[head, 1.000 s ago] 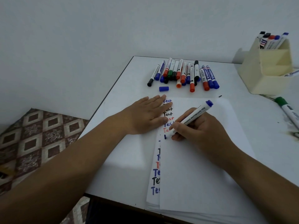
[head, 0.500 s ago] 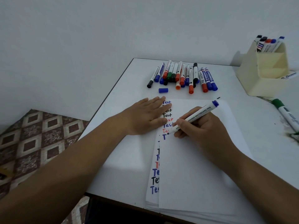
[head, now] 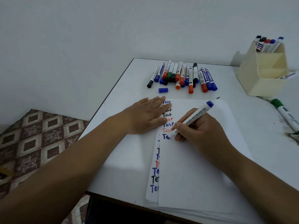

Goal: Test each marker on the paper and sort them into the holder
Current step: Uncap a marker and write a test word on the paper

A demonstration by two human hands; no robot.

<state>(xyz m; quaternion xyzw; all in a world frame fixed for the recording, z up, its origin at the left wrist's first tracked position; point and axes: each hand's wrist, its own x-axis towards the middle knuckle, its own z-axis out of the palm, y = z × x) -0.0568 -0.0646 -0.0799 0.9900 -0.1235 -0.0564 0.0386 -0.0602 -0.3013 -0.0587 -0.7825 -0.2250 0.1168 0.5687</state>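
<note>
The right hand [head: 199, 126] has its fingers wrapped around a blue whiteboard marker [head: 192, 118], tip down on the paper [head: 202, 167] by a blue "Te". The left hand [head: 145, 115] lies flat, fingers straight and together, pressing the paper's edge. Past its fingertips sit a loose blue cap [head: 163, 90] and a pile of markers [head: 182, 76]. The holder [head: 262, 75], far right, has maybe five markers inside.

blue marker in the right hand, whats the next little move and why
Probably finish the word. The right hand grips the blue marker with its tip on the paper, where only "Te" stands under the full "Test" lines. The left hand lies flat on the sheet, and the blue cap lies loose nearby.
</note>
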